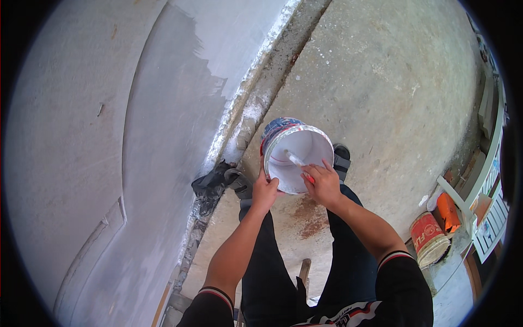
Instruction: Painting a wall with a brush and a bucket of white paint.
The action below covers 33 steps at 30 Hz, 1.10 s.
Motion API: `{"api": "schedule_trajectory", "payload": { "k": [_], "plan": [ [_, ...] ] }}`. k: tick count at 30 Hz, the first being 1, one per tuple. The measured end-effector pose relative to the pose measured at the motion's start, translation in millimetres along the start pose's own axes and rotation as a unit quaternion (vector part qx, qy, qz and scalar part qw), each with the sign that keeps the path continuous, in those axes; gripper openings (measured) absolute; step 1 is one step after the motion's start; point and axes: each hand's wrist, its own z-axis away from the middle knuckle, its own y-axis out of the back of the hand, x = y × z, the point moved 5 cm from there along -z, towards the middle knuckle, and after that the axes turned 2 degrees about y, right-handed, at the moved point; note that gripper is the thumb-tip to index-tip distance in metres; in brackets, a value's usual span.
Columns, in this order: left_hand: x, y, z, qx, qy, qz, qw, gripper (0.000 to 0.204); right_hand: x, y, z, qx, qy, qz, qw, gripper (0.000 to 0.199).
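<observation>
Between my shoes point(238, 183), above the concrete floor point(392, 82), the bucket point(320, 143) tips its mouth toward me; I cannot tell whether its base touches the ground. My left hand point(266, 192) is clamped on its near left rim, thumb over the edge. My right hand point(323, 186) is at the near right of the mouth, fingers closed around the red end of a brush point(295, 158), whose pale end slants into the bucket. The inside is coated white; the outside is blue with a band of red. To my left runs a wall point(169, 92), grey with a darker patch beside paler areas. A black bag point(211, 182) lies at its foot, just beside my left shoe. Well apart on my right, a red pail point(429, 238) sits near an orange packet point(448, 212).
</observation>
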Motion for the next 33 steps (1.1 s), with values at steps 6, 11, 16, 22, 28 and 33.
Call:
{"api": "schedule_trajectory", "payload": {
  "k": [6,11,16,22,28,33],
  "plan": [
    [-11.9,2.6,-25.7,-0.006,-0.010,0.010,1.000,0.057,9.3,-19.7,-9.9,0.015,-0.039,-0.005,0.999,0.020],
    [-27.1,11.1,-48.4,-0.019,-0.008,0.014,1.000,0.065,4.6,-30.1,-17.5,0.070,-0.034,-0.015,0.997,0.021],
    [-32.0,15.7,-65.4,-0.040,0.015,0.012,0.999,0.054,21.7,-38.9,-13.2,0.061,-0.106,-0.046,0.991,0.019],
    [-47.4,8.0,-83.7,-0.077,0.057,0.000,0.995,0.055,40.1,-35.5,-8.5,0.104,-0.137,-0.084,0.981,0.018],
    [-88.9,31.0,-104.6,-0.073,0.107,-0.014,0.992,0.058,34.9,-30.5,-1.5,0.080,-0.151,-0.130,0.977,0.017],
    [-107.6,44.3,-104.2,-0.083,0.115,-0.025,0.990,0.060,37.4,-31.4,-0.4,0.063,-0.165,-0.142,0.974,0.017]
  ]
}}
